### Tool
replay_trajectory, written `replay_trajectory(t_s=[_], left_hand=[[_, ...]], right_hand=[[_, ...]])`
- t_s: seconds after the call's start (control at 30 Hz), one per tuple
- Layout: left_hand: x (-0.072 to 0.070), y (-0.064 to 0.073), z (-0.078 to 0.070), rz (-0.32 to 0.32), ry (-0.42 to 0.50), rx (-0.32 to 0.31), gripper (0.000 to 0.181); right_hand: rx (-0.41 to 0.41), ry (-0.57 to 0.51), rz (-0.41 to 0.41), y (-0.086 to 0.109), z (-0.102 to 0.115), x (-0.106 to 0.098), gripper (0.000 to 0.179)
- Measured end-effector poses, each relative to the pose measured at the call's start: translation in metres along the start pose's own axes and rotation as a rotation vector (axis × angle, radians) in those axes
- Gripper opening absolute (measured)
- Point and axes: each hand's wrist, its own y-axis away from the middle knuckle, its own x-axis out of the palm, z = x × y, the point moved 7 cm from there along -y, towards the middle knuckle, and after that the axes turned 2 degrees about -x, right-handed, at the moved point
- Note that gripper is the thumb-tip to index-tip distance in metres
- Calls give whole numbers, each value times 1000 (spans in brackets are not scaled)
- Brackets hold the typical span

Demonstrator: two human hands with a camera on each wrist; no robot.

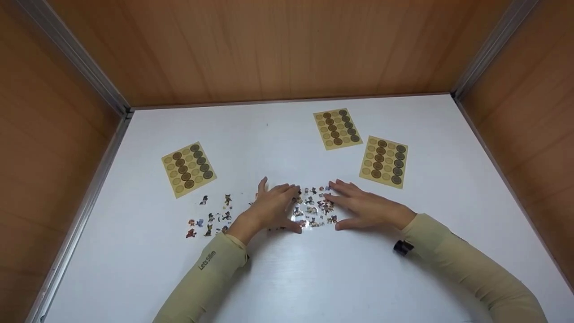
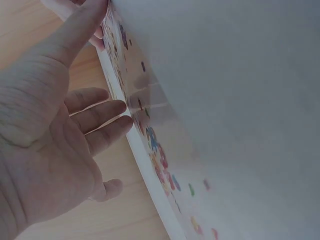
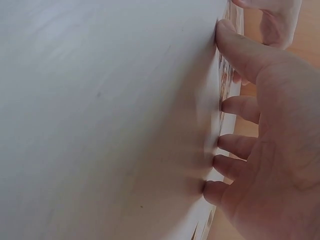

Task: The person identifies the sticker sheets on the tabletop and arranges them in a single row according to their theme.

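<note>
- Head view: two hands flank a clear sheet (image 1: 295,218) of small character stickers (image 1: 311,209) at the middle of a white desk (image 1: 287,278).
- The left hand (image 1: 271,206) spreads over the sheet's left part, fingers extended and thumb apart, clasping nothing; some stickers are hidden beneath it.
- The right hand (image 1: 370,210) reaches in opposite, fingers fanned and thumb apart, tips at the sheet's right edge. It, too, grasps nothing.
- More stickers (image 1: 228,199) lie to the left, some just beside the left forearm.
- Three yellow sheets printed with rows of coin-like discs lie farther back: one at left (image 1: 189,169), one at rear right (image 1: 337,129) and one nearer the right hand (image 1: 384,162).
- Pale sleeves (image 1: 197,278) cover both arms, the left one lettered; a black device (image 1: 403,247) shows at the right wrist. Wood-grain panels (image 1: 291,49) enclose the desk.
- Left wrist view: the left hand's fingers stand apart beside the desk surface, where blurred, colored stickers run along the clear sheet. Part of the right hand shows at top.
- Right wrist view: the right hand's thumb and fingertips meet the surface, well separated; whether they touch sheet or desk cannot be told. Part of the left hand appears at upper right.
</note>
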Motion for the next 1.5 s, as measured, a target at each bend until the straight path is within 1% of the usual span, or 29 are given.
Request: replay_trajectory(t_s=[0.23,0.43,1.07,1.4,1.5], left_hand=[[0,-2,4,0,1,-5,113],[-1,-1,4,-2,-1,3,113],[1,-2,3,40,-20,-17,114],[-1,-1,1,44,-31,6,112],[-1,-2,0,51,-37,5,112]], right_hand=[[18,-2,11,-1,0,-1,87],[3,20,14,-2,0,-1,87],[20,1,36,-1,-2,1,86],[15,-11,2,2,1,-1,84],[12,-21,-25,1,2,-3,84]])
